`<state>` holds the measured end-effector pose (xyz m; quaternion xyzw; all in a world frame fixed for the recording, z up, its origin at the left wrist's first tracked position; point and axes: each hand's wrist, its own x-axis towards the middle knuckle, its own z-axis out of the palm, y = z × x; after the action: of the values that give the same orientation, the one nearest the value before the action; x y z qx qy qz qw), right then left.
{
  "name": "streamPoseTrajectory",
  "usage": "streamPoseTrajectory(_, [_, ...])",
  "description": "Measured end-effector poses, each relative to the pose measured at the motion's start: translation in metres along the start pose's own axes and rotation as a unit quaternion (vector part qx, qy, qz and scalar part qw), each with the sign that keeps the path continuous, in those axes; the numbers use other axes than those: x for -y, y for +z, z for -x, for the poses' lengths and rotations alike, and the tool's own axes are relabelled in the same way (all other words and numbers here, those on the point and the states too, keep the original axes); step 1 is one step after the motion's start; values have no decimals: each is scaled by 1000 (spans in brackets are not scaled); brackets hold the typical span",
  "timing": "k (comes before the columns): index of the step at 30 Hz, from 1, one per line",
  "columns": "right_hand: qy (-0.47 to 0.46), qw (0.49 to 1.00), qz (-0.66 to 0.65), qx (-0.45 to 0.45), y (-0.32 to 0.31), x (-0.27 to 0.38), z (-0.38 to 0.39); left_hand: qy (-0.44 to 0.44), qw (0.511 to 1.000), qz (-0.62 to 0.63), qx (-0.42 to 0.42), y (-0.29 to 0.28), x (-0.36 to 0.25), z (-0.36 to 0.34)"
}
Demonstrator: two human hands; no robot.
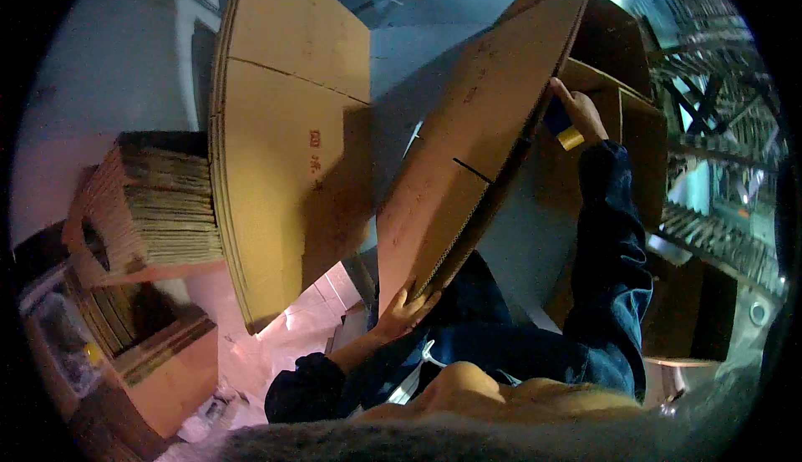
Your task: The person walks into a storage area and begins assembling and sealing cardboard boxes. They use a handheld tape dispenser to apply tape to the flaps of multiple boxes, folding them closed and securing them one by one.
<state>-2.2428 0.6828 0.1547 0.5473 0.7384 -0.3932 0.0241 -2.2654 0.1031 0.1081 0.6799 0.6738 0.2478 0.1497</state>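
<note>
Left hand: the person's left hand (407,312) is clamped on the lower end of a flat, folded brown carton, with the fingers along its edge.
Folded carton: the folded carton (468,140) is at the centre, held tilted in front of the body, running from the lower middle toward the upper right; a dark slot cuts into its face, and its layers part slightly along the right edge.
Right hand: the right hand (582,114) is farther up, a fingertip touching the carton's right edge; whether it is closed on anything, I cannot tell.
Blue and yellow item: a small blue and yellow item (569,136) sits against the underside of the right hand, partly hidden.
Clothing: dark blue sleeves (608,211) cover both arms, and a white drawstring (428,351) hangs at the waist.
Left side: a stack of large flattened cartons (284,170) stands upright, a shadow across its front; beside it are a bundle of smaller cardboard sheets (171,203) and, lower, a box (180,378) with cardboard inside.
Right side: an open brown box (614,36) stands behind the folded carton; another box (689,312) is lower down.
Farther off: a blue-grey surface (409,69), pale floor tiles (322,299) and, at far right, blurred racks (723,140).
</note>
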Motion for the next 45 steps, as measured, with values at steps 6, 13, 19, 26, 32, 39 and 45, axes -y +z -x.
streamPoseTrajectory(6, [-62, 993, 97, -33, -20, -28, 58, 4, 995, 63, 72, -22, 11, 24])
streamPoseTrajectory(13, [-10, 996, 85, -32, -46, -109, 133, -160, 985, 67, 10, -57, 10, 47])
streamPoseTrajectory(19, [88, 971, 185, -121, -52, -175, 214, -347, 918, 183, 63, 4, -61, 80])
streamPoseTrajectory(26, [-83, 975, 142, -151, -59, -251, 313, -550, 833, 5, -63, -25, -62, 60])
streamPoseTrajectory(32, [-172, 935, 232, -207, -73, -330, 412, -393, 902, 90, -152, -80, -28, -51])
streamPoseTrajectory(39, [3, 976, 197, -91, -31, -361, 440, -278, 958, -63, -19, -8, 14, -193])
streamPoseTrajectory(45, [77, 978, 144, -131, -54, -352, 443, -243, 924, -218, 199, 22, 20, -222])
